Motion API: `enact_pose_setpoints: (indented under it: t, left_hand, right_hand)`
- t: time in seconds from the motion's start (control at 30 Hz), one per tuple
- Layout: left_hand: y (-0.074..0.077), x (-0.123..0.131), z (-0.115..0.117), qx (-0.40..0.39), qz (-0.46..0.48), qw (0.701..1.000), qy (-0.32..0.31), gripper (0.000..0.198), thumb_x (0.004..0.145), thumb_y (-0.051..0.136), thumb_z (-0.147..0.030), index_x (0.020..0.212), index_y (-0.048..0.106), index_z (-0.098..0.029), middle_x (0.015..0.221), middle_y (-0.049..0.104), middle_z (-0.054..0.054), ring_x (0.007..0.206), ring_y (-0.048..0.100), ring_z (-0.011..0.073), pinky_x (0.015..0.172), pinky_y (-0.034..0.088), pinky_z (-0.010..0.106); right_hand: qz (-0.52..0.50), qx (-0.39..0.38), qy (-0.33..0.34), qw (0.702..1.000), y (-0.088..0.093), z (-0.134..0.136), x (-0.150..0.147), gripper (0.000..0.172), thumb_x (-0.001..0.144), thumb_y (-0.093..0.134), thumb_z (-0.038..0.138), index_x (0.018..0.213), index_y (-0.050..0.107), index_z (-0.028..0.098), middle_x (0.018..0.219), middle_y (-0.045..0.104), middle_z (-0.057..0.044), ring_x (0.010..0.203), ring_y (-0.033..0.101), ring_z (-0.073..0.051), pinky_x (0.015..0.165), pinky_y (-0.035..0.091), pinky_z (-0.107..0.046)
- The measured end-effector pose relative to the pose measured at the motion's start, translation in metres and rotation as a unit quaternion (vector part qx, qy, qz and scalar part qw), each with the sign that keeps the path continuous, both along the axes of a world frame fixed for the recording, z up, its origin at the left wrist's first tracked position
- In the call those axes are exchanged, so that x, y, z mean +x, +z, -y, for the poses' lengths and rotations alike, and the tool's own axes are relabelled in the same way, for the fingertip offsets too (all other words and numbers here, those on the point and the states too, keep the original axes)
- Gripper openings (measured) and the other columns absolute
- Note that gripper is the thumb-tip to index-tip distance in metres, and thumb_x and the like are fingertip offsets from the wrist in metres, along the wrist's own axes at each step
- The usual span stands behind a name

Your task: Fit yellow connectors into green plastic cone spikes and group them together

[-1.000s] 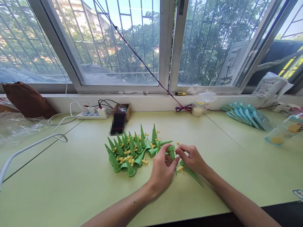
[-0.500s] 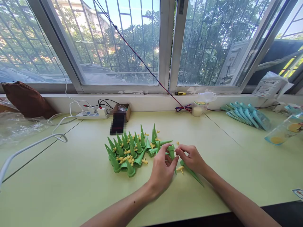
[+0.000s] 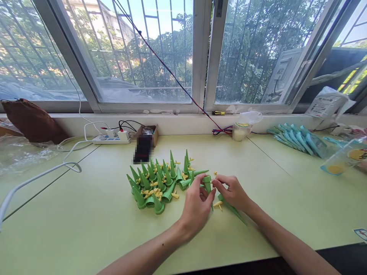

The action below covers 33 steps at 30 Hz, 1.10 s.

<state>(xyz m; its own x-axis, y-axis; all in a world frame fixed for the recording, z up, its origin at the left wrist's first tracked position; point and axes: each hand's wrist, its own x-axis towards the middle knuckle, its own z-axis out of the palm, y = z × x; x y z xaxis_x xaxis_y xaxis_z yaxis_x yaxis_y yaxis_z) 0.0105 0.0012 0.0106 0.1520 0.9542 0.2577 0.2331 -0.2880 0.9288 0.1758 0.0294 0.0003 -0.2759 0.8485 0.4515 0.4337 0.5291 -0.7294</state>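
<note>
While both hands meet over the pale green table (image 3: 86,229), the green spike (image 3: 207,183) stands between them, just right of the pile of green spikes (image 3: 156,183). Its long axis runs nearly upright: wide open collar at the top, narrow tip pointing down toward the table. The left hand (image 3: 197,208) has its grip closed round the spike's body from the left. The right hand (image 3: 233,193) comes in from the right, fingertips pinched together at the collar, apparently on a small yellow piece, too small to tell surely. Another green spike (image 3: 233,212) lies flat under the right hand, tip pointing away from the pile, with a loose yellow valve (image 3: 218,205) beside it.
</note>
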Motion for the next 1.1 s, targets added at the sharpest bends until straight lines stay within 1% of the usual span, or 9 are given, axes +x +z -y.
enact_pose_setpoints:
  t: [0.3, 0.47, 0.53, 0.67, 0.77, 0.93, 1.1]
  left_hand:
    - [0.0, 0.0, 0.001, 0.008, -0.013, 1.0, 0.017, 0.033, 0.09, 0.061, -0.032, 0.119, 0.052, -0.019, 0.066, 0.056, -0.005, 0.056, 0.052, 0.0125, 0.056, 0.041, 0.024]
    - [0.0, 0.001, 0.0, 0.011, -0.01, 1.0, 0.02, 0.032, 0.089, 0.062, -0.032, 0.118, 0.053, -0.019, 0.063, 0.054, -0.006, 0.053, 0.05, 0.0113, 0.053, 0.04, 0.023]
    - [0.0, 0.001, 0.0, 0.013, -0.004, 1.0, 0.023, 0.032, 0.089, 0.062, -0.031, 0.117, 0.053, -0.019, 0.062, 0.054, -0.007, 0.053, 0.05, 0.0111, 0.053, 0.04, 0.022]
    - [0.001, 0.0, 0.001, 0.017, 0.013, 0.999, 0.04, 0.033, 0.088, 0.062, -0.029, 0.117, 0.052, -0.019, 0.064, 0.057, -0.006, 0.055, 0.053, 0.0117, 0.054, 0.043, 0.022]
    - [0.001, 0.0, 0.001, 0.027, 0.024, 0.997, 0.065, 0.034, 0.087, 0.062, -0.028, 0.118, 0.052, -0.019, 0.065, 0.057, -0.006, 0.056, 0.054, 0.0115, 0.054, 0.045, 0.022]
    - [0.0, 0.0, -0.001, 0.043, 0.034, 0.995, 0.082, 0.033, 0.087, 0.063, -0.028, 0.117, 0.053, -0.019, 0.064, 0.054, -0.007, 0.053, 0.051, 0.0098, 0.052, 0.043, 0.021]
    - [-0.001, 0.0, -0.002, 0.049, 0.047, 0.993, 0.092, 0.033, 0.09, 0.062, -0.032, 0.119, 0.052, -0.021, 0.069, 0.055, -0.006, 0.055, 0.051, 0.0097, 0.052, 0.045, 0.021]
  right_hand:
    - [-0.007, -0.003, 0.012, 1.0, 0.003, 0.001, -0.001, 0.039, 0.1, 0.048, 0.044, 0.07, 0.054, 0.019, 0.06, 0.044, 0.003, 0.056, 0.037, -0.012, 0.053, 0.033, -0.024]
    - [-0.01, 0.0, 0.016, 1.0, 0.002, 0.001, -0.001, 0.036, 0.099, 0.049, 0.041, 0.072, 0.056, 0.018, 0.06, 0.045, 0.003, 0.056, 0.038, -0.012, 0.054, 0.034, -0.025]
    - [-0.008, 0.002, 0.018, 1.0, 0.004, 0.002, -0.001, 0.034, 0.099, 0.05, 0.04, 0.073, 0.057, 0.018, 0.061, 0.047, 0.002, 0.057, 0.041, -0.013, 0.056, 0.036, -0.026]
    - [0.005, 0.028, 0.029, 0.999, 0.011, 0.005, -0.001, 0.022, 0.095, 0.057, 0.036, 0.084, 0.064, 0.018, 0.072, 0.057, -0.001, 0.069, 0.052, -0.017, 0.069, 0.043, -0.03]
    - [0.007, 0.037, 0.046, 0.998, 0.016, 0.006, -0.001, 0.016, 0.095, 0.059, 0.033, 0.092, 0.066, 0.019, 0.079, 0.062, -0.003, 0.076, 0.056, -0.018, 0.077, 0.045, -0.033]
    - [0.008, 0.043, 0.057, 0.997, 0.014, 0.005, -0.001, 0.017, 0.095, 0.06, 0.035, 0.092, 0.066, 0.02, 0.08, 0.066, -0.003, 0.077, 0.058, -0.019, 0.08, 0.044, -0.035]
    - [0.0, 0.051, 0.044, 0.998, 0.01, 0.002, 0.003, 0.027, 0.1, 0.051, 0.041, 0.092, 0.067, 0.02, 0.08, 0.069, -0.003, 0.079, 0.061, -0.02, 0.082, 0.042, -0.036]
